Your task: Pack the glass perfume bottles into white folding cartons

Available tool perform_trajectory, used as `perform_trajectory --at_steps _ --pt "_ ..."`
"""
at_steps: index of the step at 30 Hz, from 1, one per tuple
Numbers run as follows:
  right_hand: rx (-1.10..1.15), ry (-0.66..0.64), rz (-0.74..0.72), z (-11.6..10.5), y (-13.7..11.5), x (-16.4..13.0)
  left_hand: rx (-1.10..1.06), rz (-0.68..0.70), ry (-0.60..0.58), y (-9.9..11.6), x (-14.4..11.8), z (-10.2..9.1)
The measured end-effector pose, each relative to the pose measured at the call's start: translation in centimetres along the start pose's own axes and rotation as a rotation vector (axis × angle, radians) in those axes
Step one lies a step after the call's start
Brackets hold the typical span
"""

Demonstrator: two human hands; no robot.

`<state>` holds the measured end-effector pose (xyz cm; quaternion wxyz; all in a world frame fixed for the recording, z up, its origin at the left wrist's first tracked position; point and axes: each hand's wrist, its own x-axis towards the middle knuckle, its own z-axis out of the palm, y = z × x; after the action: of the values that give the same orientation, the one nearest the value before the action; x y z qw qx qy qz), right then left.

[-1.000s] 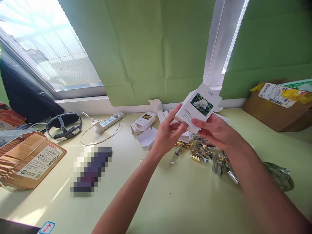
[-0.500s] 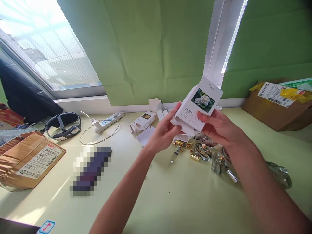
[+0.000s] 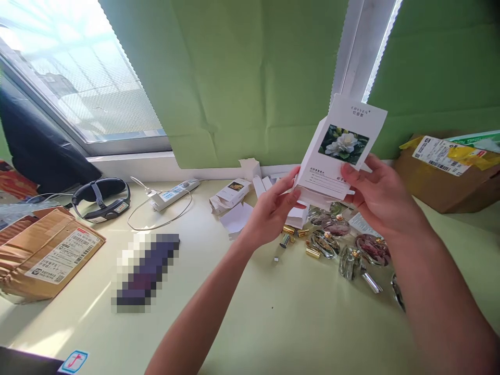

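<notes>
Both my hands hold up a white cardboard perfume box (image 3: 318, 174) printed with a white flower, tilted above the table. My left hand (image 3: 273, 211) grips its lower left edge between thumb and fingers. With the thumb on the printed face, my right hand (image 3: 375, 192) clasps its right side; some fingers are hidden behind. Below lie several glass bottles, among them a clear one (image 3: 349, 262) and a dark red one (image 3: 372, 249). Gold caps (image 3: 312, 252) and a silver cap (image 3: 371, 280) are scattered around them. Another white box (image 3: 234, 190) and white card pieces (image 3: 236, 219) lie to the left.
A taped brown carton (image 3: 449, 182) stands at the right rear, another carton (image 3: 50, 255) at the left. A power strip (image 3: 174, 192) with a cable and a black headset (image 3: 102, 200) lie at the left rear. A blurred dark object (image 3: 148, 271) rests on the table.
Both hands have moved right with the box, which is now higher and shows more of its front. More bottles are visible beneath it.
</notes>
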<state>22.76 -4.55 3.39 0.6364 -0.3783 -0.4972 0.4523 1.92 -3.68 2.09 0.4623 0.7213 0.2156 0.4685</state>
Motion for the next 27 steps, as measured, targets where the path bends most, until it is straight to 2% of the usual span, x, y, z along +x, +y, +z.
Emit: perform_trajectory --at_steps 3,6,9,14,17,21,23,27 --pt "-0.039 0.038 0.020 0.5 0.3 0.1 0.278 0.009 0.026 0.4 -0.2 -0.4" --pt "-0.167 0.072 -0.018 1.0 0.3 -0.1 0.603 0.038 0.091 0.7 -0.5 -0.7" --pt "-0.249 0.058 -0.049 1.2 0.0 -0.4 0.700 0.054 0.131 0.7 -0.5 -0.7" --pt "-0.276 0.043 0.027 1.0 -0.2 -0.7 0.579 0.013 0.073 0.4 -0.6 -0.5" --pt "-0.307 0.027 0.048 1.1 0.0 -0.8 0.621 -0.003 0.016 0.4 -0.6 -0.9" --pt "-0.338 -0.020 0.039 1.1 0.0 -0.9 0.635 -0.036 0.052 0.3 -0.6 -1.1" --pt "-0.332 -0.026 0.049 1.2 0.0 -1.0 0.542 -0.088 0.074 0.2 -0.6 -0.8" --pt "-0.321 -0.014 0.129 1.4 -0.3 -1.0 0.188 -0.203 0.064 0.0 -0.7 0.2"
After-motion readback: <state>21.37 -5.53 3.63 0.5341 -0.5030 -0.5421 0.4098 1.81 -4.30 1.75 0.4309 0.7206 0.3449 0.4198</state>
